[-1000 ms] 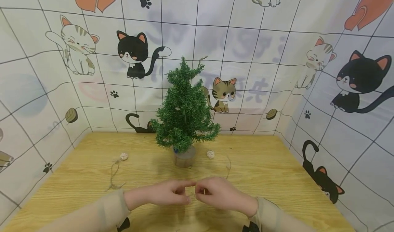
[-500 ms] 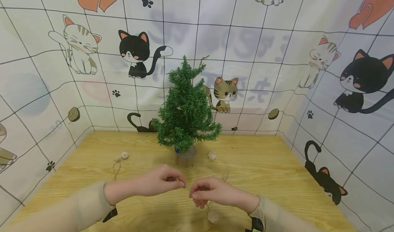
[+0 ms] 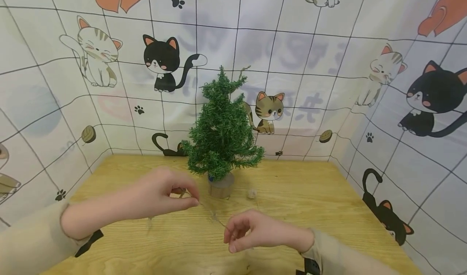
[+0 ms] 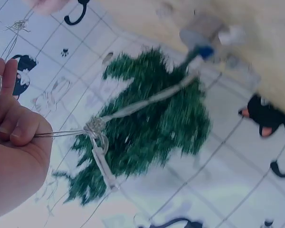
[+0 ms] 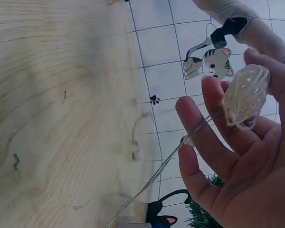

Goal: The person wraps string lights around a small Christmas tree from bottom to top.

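My left hand [image 3: 166, 192] is raised at the left of the tree, thumb and forefinger pinching a thin string. In the left wrist view, that string runs from the fingers to a knotted tangle [image 4: 95, 126] with a pale stretch beyond it. My right hand [image 3: 257, 230], lower and to the right, has its thumb and fingers curled on the string, which slants up toward the left hand. A cream wicker ball [image 5: 247, 97] on this string overlaps the right fingers in the right wrist view. Another wicker ball [image 3: 251, 192] lies beside the tree's base.
A small green artificial tree [image 3: 222, 133] stands on a round wooden base [image 3: 220, 187] at the back of the wooden table [image 3: 303, 198]. A cat-print cloth [image 3: 303, 56] surrounds the table behind and at the sides. Green scraps lie on the tabletop.
My left hand has moved left and up, away from the right hand, and the string between them has lengthened. The ball at the left of the table is now hidden behind the left hand.
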A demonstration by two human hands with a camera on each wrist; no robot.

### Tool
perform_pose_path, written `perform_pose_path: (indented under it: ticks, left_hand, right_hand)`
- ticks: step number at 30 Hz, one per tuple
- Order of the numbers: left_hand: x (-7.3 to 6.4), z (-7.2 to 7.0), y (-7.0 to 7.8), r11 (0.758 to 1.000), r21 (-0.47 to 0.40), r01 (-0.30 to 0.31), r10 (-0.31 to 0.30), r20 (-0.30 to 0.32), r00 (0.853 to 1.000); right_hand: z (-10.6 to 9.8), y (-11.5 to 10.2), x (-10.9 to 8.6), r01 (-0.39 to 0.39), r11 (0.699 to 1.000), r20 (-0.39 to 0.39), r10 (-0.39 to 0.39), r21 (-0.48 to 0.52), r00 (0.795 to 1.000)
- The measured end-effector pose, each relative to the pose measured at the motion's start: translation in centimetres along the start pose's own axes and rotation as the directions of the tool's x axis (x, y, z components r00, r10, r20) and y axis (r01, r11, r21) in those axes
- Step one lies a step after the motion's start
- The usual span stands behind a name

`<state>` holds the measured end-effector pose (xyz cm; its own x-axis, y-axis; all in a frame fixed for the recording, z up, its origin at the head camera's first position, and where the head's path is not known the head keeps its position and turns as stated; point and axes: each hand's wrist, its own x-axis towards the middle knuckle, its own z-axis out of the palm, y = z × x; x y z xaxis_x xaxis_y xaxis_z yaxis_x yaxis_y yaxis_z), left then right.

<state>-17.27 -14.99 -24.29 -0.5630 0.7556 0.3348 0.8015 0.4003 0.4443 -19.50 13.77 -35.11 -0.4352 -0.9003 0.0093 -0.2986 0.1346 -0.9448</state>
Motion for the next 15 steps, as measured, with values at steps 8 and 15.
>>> perform_pose_path:
  ticks: [8,15]
  left_hand:
    - [-0.1,-3.9,1.8,0.983,0.174,0.058,-0.046,-0.073,0.996]
    - [-0.6,-7.6,3.1,0.951,0.301,0.063,-0.001,-0.201,0.980]
  right_hand:
    - [-0.8,-1.4,-0.4,0.024,0.990,-0.014,-0.026,-0.142,1.000]
    - [-2.0,-3.1,-0.7,-0.055,0.983,-0.132,0.032,-0.173,0.991]
